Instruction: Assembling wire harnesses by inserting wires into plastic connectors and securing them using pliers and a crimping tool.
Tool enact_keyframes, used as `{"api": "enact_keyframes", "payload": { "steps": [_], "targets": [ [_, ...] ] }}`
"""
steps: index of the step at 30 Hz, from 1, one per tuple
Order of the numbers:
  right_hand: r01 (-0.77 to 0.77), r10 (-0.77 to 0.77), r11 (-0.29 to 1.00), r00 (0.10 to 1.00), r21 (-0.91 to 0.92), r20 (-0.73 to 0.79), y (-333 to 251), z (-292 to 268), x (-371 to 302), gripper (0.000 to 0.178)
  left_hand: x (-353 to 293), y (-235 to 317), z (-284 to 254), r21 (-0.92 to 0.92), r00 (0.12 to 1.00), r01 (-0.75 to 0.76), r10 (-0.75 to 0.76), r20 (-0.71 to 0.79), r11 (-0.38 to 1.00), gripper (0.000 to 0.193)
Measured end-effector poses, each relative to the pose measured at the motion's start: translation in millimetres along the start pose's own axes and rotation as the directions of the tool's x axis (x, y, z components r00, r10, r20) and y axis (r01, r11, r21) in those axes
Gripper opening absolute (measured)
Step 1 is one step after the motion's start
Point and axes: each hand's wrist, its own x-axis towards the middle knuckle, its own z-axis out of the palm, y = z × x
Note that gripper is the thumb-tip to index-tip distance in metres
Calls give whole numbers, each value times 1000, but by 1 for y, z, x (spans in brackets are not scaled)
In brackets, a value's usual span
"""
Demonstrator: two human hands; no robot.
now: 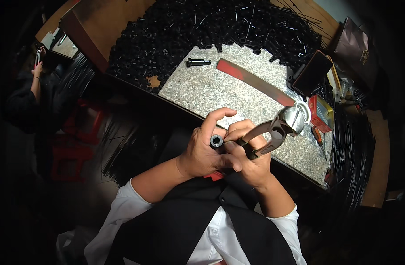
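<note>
My left hand [198, 152] is closed around a small dark cylindrical part [216, 141], its round metal end with a central hole facing up. The index finger arches above it. Close against it, my right hand [254, 168] grips a pair of end-cutting pincers [275, 132] by the handles, the steel head pointing away to the upper right. Something thin and dark seems to run between the two hands, too small to make out. Below the hands a bit of red [215, 176] shows, partly hidden.
A speckled board [189, 88] carries a lone black part [198, 62] and a long red-and-grey bar [255, 81]. Behind lies a big heap of black parts [167, 39]. At right are a phone [314, 73], a red box [321, 113], a screwdriver [318, 138] and black rods [350, 163]. Another person's arm [36, 81] shows far left.
</note>
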Motion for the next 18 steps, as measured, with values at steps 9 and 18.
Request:
{"api": "enact_keyframes", "payload": {
  "steps": [9,18],
  "targets": [
    [33,-30,996,999,-84,40,1,0,-1,8,-3,4,-3,-34,998,61,-61,-3,998,100],
    [216,-193,919,976,-329,99,11,-2,3,17,2,-1,-12,98,995,-63,55,78,993,102]
  ]
}}
